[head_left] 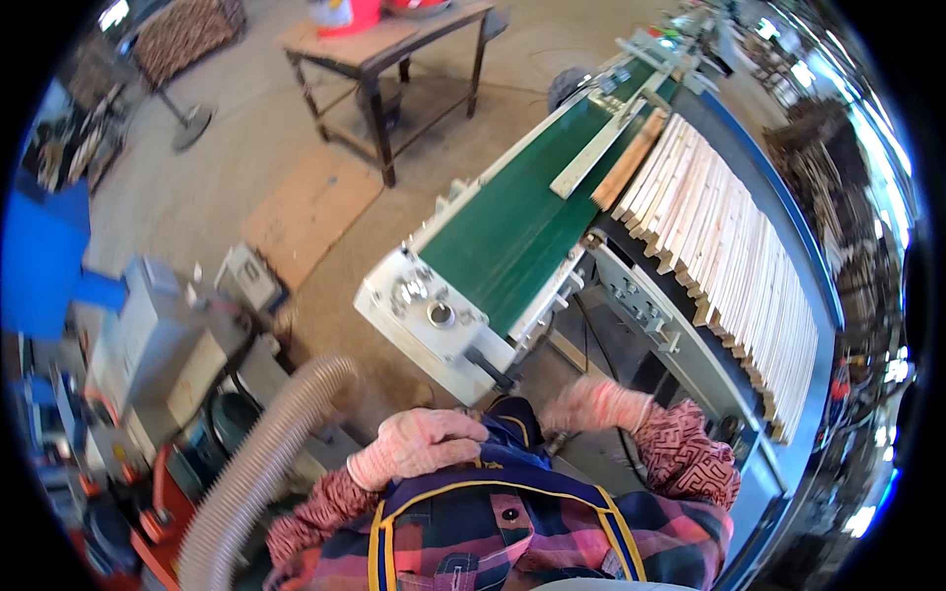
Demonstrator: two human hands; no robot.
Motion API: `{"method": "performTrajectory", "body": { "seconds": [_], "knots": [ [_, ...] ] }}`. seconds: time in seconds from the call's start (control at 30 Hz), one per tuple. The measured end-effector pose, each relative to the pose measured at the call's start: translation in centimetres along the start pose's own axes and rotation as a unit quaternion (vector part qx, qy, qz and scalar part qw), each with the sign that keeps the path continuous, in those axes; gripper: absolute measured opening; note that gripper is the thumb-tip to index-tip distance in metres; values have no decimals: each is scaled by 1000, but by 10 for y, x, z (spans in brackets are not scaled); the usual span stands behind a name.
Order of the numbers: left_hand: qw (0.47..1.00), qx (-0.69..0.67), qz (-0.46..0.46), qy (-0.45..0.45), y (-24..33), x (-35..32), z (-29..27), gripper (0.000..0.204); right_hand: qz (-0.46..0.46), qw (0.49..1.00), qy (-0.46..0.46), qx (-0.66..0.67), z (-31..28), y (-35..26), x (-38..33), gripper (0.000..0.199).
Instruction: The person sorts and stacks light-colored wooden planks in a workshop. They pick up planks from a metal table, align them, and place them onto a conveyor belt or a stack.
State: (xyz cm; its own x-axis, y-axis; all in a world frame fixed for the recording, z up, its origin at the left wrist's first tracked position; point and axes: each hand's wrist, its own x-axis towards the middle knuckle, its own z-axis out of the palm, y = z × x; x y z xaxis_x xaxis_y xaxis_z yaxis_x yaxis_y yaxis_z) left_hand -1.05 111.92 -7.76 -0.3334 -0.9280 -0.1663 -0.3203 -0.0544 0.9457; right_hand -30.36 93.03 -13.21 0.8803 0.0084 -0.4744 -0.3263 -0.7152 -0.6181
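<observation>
My left hand [422,446], in a pink-and-white knit glove, hovers before my dark blue apron [512,477]. Its fingers are loosely stretched and nothing shows in them. Gloved the same way, my right hand [597,404] is smeared by motion beside the near end of the conveyor; its fingers cannot be made out. Just ahead of both hands is the green conveyor belt [512,246] with its white end housing [424,320]. To the right, a long row of pale wooden strips [734,256] lies side by side on a blue-edged table. Neither hand touches the wood.
A browner wooden strip [631,158] lies at the belt's right edge, beside a pale guide bar [596,156]. A ribbed hose [266,478] curves up at my left, near a grey machine [148,345]. Farther off stands a wooden table [384,44] with a red container [347,15].
</observation>
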Motion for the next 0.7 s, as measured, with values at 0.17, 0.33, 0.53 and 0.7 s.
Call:
{"method": "performTrajectory", "body": {
  "seconds": [0.17, 0.33, 0.53, 0.7],
  "knots": [
    [891, -331, 101, 294, -5, -16, -43, 36, -20, 960, 141, 239, -28, -43, 11, 27],
    [876, -299, 202, 320, 5, 8, -73, 42, -65, 799, 449, 394, -92, -76, 50, 30],
    [900, -281, 220, 250, 6, 28, -145, 40, -103, 753, 618, 200, -130, -106, 85, 28],
    [917, -323, 195, 133, -37, 65, -230, 33, 37, 590, 762, 263, -157, -126, 115, 18]
  ]
}}
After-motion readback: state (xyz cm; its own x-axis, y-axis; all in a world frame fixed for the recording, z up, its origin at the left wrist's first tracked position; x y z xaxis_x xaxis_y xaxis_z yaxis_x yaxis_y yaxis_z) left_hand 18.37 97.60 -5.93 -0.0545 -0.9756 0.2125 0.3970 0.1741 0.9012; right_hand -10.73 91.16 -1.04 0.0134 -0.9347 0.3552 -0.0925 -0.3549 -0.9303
